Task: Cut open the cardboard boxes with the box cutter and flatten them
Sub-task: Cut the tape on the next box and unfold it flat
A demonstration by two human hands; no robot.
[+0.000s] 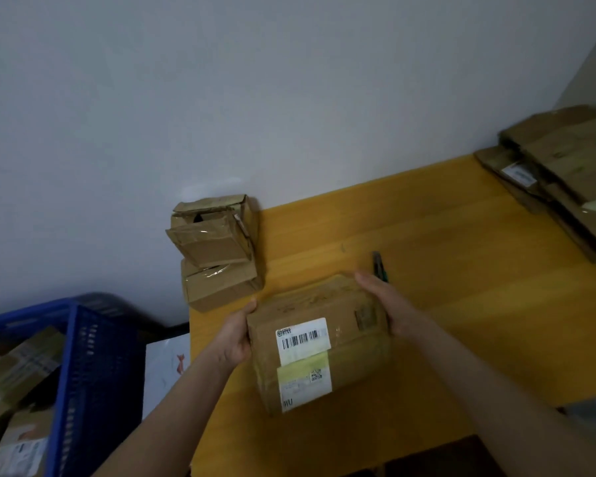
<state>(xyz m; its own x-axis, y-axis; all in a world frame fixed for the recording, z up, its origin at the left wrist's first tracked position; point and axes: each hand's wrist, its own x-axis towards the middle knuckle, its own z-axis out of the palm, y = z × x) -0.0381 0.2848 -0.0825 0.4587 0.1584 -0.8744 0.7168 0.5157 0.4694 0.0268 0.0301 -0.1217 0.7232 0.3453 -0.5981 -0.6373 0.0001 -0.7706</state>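
Note:
A taped cardboard box (348,352) with a white barcode label and a pale yellow label sits near the front of the yellow table (479,304). My left hand (236,335) grips its left side and my right hand (387,304) grips its far right corner. The box cutter (380,266), dark and slim, lies on the table just beyond my right hand, with nothing touching it.
Two crumpled taped boxes (217,249) are stacked at the table's far left corner against the wall. A pile of flattened cardboard (565,173) lies at the far right. A blue plastic crate (83,373) holding more boxes stands left of the table.

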